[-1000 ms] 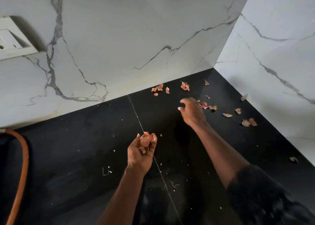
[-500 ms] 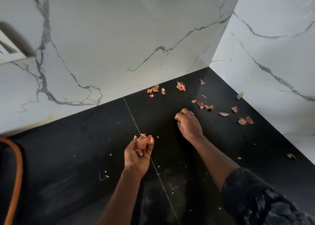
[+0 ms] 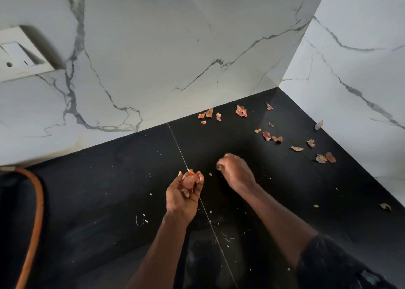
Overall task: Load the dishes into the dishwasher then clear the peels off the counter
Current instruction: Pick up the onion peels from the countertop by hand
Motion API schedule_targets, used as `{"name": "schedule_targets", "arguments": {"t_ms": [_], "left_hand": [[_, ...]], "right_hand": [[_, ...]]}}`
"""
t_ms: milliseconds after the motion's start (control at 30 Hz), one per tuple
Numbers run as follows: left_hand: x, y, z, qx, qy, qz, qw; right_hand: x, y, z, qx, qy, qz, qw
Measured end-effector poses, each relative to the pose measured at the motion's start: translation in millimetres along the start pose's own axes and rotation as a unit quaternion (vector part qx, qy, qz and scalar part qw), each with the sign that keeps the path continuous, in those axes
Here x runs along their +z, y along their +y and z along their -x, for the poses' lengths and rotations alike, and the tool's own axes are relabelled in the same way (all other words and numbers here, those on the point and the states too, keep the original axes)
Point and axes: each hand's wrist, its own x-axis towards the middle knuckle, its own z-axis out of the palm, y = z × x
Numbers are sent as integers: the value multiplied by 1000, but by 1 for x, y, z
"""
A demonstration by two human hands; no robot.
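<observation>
Several orange-brown onion peels (image 3: 272,137) lie scattered on the black counter (image 3: 109,190) toward the far right corner. My left hand (image 3: 184,195) is raised palm-up over the counter's middle seam and cups a small bunch of collected peels (image 3: 189,180). Just to its right, my right hand (image 3: 235,171) is curled with its fingertips pinching a small peel bit (image 3: 219,167) low over the counter. More peels sit by the back wall (image 3: 241,111) and near the right wall (image 3: 325,157). One stray peel (image 3: 385,206) lies at the far right edge.
White marble walls meet in the corner behind the counter. A white socket plate (image 3: 19,54) is on the left wall. An orange-rimmed dark object (image 3: 36,212) sits at the left edge. Fine white crumbs (image 3: 141,220) dot the counter.
My right hand has drawn back from the peels near the corner toward my left hand, now pinching a small bit. My left hand keeps holding its bunch in about the same place.
</observation>
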Motion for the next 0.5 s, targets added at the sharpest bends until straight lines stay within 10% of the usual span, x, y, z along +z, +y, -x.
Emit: {"name": "schedule_targets", "arguments": {"t_ms": [500], "left_hand": [[12, -7, -1, -6, -2, -57, 998]], "right_hand": [[-41, -74, 45, -176, 26, -81, 981]]}}
